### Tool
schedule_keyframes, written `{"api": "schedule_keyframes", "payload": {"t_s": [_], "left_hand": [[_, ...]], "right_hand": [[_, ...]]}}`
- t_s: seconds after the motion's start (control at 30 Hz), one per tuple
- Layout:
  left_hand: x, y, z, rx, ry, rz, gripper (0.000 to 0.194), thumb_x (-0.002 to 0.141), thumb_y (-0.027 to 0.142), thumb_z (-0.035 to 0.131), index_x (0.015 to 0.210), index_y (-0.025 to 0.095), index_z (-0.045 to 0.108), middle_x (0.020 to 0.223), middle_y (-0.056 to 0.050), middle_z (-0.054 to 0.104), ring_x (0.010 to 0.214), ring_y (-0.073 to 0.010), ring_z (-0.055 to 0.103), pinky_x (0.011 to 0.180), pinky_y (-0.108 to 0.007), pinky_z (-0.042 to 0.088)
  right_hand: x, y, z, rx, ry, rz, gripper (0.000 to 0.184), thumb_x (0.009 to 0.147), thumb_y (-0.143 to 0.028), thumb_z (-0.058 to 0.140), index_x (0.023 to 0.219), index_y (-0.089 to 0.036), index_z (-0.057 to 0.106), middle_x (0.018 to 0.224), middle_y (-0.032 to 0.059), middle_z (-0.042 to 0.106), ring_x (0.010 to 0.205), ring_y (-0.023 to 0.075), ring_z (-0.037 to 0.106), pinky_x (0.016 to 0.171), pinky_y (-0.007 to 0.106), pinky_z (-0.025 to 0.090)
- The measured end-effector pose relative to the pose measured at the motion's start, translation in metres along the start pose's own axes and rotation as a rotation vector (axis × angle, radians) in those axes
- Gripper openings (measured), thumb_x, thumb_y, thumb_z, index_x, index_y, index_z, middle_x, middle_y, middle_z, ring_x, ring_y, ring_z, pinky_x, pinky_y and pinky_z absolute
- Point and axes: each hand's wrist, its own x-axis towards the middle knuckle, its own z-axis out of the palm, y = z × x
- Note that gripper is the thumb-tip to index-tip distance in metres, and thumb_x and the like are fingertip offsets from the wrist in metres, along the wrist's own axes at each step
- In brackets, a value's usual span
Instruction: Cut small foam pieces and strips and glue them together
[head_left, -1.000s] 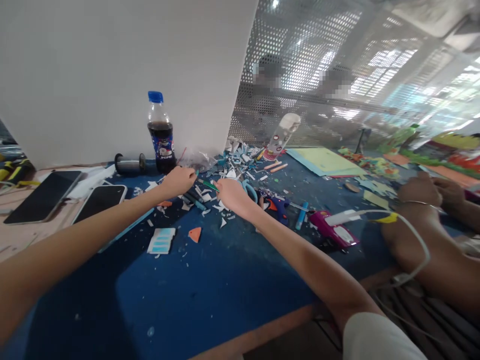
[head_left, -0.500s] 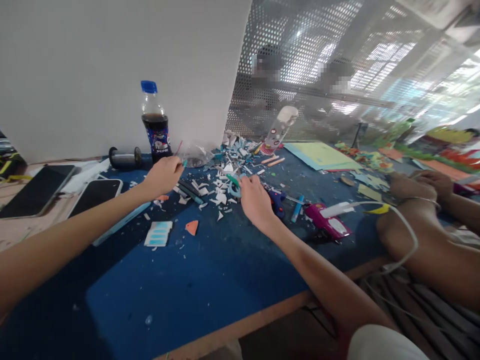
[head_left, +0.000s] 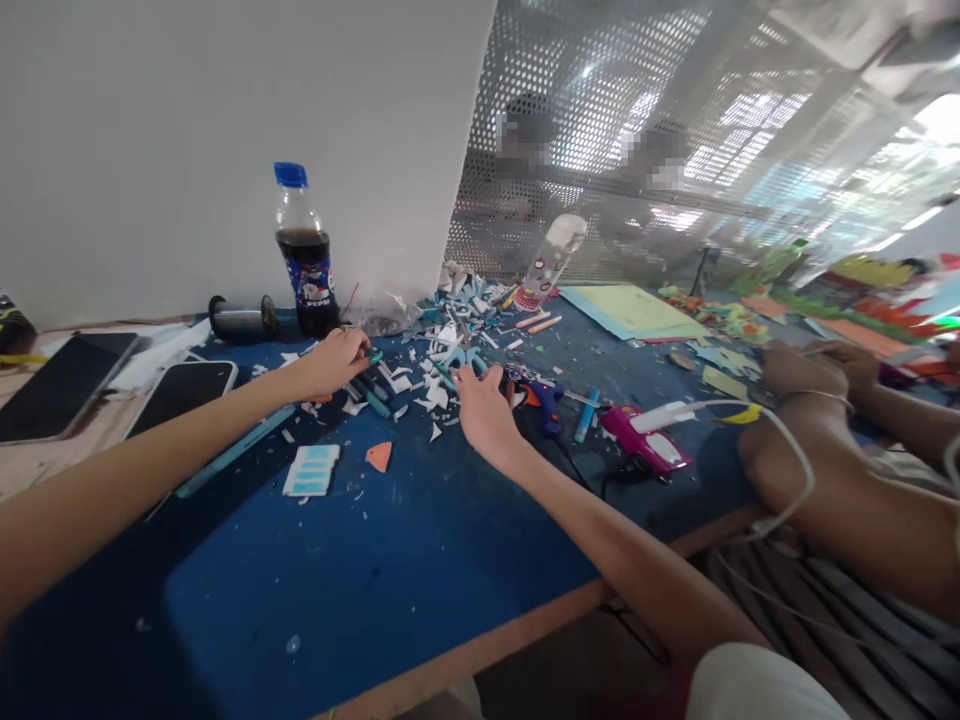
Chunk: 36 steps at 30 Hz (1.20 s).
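Tabletop: a dark blue painted table [head_left: 337, 590] with a pale wooden edge ran under everything, speckled with tiny crumbs and scratches.
Left hand: the person's left hand [head_left: 330, 365] had bent fingers beside dark pens [head_left: 369, 388]; a small teal piece [head_left: 376, 357] showed at the fingertips, though whether pinched I could not tell.
Right hand: the right hand [head_left: 486, 408] lay at the light-blue-handled scissors [head_left: 466, 357], thumb and finger parted; a slim green stick [head_left: 445, 376] showed beside it, grip unclear.
Scrap heap: white and blue cuttings [head_left: 480, 305] spread behind the scissors.
Near side: a white tile with blue stripes [head_left: 312, 470] lay beside an orange rounded scrap [head_left: 379, 457].
Left end: two dark-screened phones [head_left: 67, 385] lay near an upright Pepsi bottle with a blue cap [head_left: 311, 285].
Right end: a blue glue gun [head_left: 547, 405], a magenta device [head_left: 649, 442], and another person's hands [head_left: 814, 372].
Room: a plain white panel [head_left: 225, 120] met a perforated metal screen [head_left: 592, 110]; blurred figures and bright windows showed through.
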Motion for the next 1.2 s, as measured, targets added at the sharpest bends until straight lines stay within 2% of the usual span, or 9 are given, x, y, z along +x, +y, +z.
{"api": "schedule_keyframes", "payload": {"t_s": [0.13, 0.27, 0.4, 0.5, 0.6, 0.7, 0.87, 1.03, 1.2], "left_hand": [[-0.001, -0.001, -0.003, 0.035, -0.034, -0.01, 0.026, 0.085, 0.031, 0.042, 0.102, 0.012, 0.049, 0.091, -0.012, 0.059, 0.097, -0.0284, 0.054, 0.083, -0.037, 0.043], [-0.004, -0.001, -0.007, 0.077, -0.044, -0.002, 0.026, 0.084, 0.027, 0.042, 0.103, 0.011, 0.05, 0.096, -0.014, 0.059, 0.096, -0.0287, 0.053, 0.085, -0.038, 0.042], [-0.01, 0.0, -0.01, 0.095, -0.054, 0.027, 0.028, 0.083, 0.026, 0.044, 0.106, 0.01, 0.049, 0.098, -0.014, 0.06, 0.098, -0.0277, 0.05, 0.086, -0.036, 0.041], [-0.015, 0.002, -0.012, 0.108, -0.062, 0.039, 0.03, 0.081, 0.025, 0.046, 0.107, 0.01, 0.049, 0.099, -0.014, 0.06, 0.1, -0.0282, 0.049, 0.087, -0.037, 0.04], [-0.017, 0.004, -0.017, 0.114, -0.071, 0.033, 0.029, 0.081, 0.025, 0.047, 0.106, 0.011, 0.05, 0.098, -0.014, 0.061, 0.099, -0.0286, 0.05, 0.085, -0.037, 0.041], [-0.016, 0.005, -0.022, 0.109, -0.081, 0.015, 0.024, 0.078, 0.023, 0.049, 0.1, 0.014, 0.052, 0.096, -0.013, 0.062, 0.097, -0.0289, 0.053, 0.079, -0.035, 0.042], [-0.008, -0.004, -0.029, 0.06, -0.099, -0.006, 0.017, 0.073, 0.016, 0.051, 0.09, 0.017, 0.055, 0.092, -0.01, 0.065, 0.085, -0.0243, 0.06, 0.069, -0.03, 0.043], [-0.005, -0.009, -0.032, -0.01, -0.109, 0.059, 0.027, 0.072, 0.013, 0.052, 0.098, 0.016, 0.055, 0.108, -0.011, 0.063, 0.101, -0.0244, 0.058, 0.081, -0.031, 0.044], [-0.006, 0.0, -0.033, -0.094, -0.157, 0.122, 0.034, 0.076, 0.009, 0.047, 0.109, 0.016, 0.051, 0.115, -0.011, 0.06, 0.104, -0.0215, 0.057, 0.082, -0.028, 0.043]], "right_hand": [[0.005, -0.008, 0.008, 0.015, 0.008, 0.021, 0.034, 0.088, -0.01, 0.034, 0.119, -0.019, 0.045, 0.112, 0.0169, 0.044, 0.076, 0.0186, 0.056, 0.063, 0.031, 0.041], [0.004, -0.011, -0.001, 0.006, 0.024, 0.028, 0.034, 0.087, -0.009, 0.036, 0.118, -0.018, 0.047, 0.111, 0.0171, 0.044, 0.078, 0.02, 0.055, 0.065, 0.033, 0.042], [-0.02, -0.019, -0.018, -0.041, 0.064, 0.021, 0.029, 0.09, -0.012, 0.036, 0.113, -0.017, 0.053, 0.111, 0.0189, 0.044, 0.088, 0.0263, 0.054, 0.072, 0.04, 0.043], [-0.037, -0.025, -0.028, -0.146, 0.141, -0.092, 0.026, 0.091, -0.014, 0.037, 0.109, -0.018, 0.056, 0.109, 0.0187, 0.045, 0.095, 0.0292, 0.05, 0.075, 0.041, 0.043], [-0.032, -0.024, -0.037, -0.114, 0.02, -0.111, 0.029, 0.089, -0.01, 0.035, 0.108, -0.017, 0.055, 0.102, 0.016, 0.049, 0.09, 0.0257, 0.051, 0.074, 0.038, 0.041], [-0.004, -0.021, -0.049, -0.005, -0.15, -0.062, 0.03, 0.09, -0.009, 0.03, 0.102, -0.015, 0.056, 0.092, 0.0127, 0.054, 0.082, 0.0228, 0.052, 0.069, 0.034, 0.038], [0.032, -0.028, -0.055, 0.071, -0.265, -0.126, 0.021, 0.088, -0.01, 0.039, 0.09, -0.015, 0.06, 0.076, 0.0083, 0.059, 0.066, 0.0172, 0.053, 0.058, 0.028, 0.032], [0.016, -0.047, -0.047, 0.184, -0.384, -0.083, 0.024, 0.087, -0.009, 0.039, 0.077, -0.012, 0.061, 0.059, 0.0075, 0.057, 0.052, 0.0143, 0.053, 0.052, 0.026, 0.035], [-0.001, -0.059, -0.042, 0.384, -0.538, -0.033, 0.047, 0.096, -0.024, 0.031, 0.055, -0.016, 0.052, 0.046, 0.0063, 0.053, 0.036, 0.0093, 0.046, 0.045, 0.023, 0.042]]}}
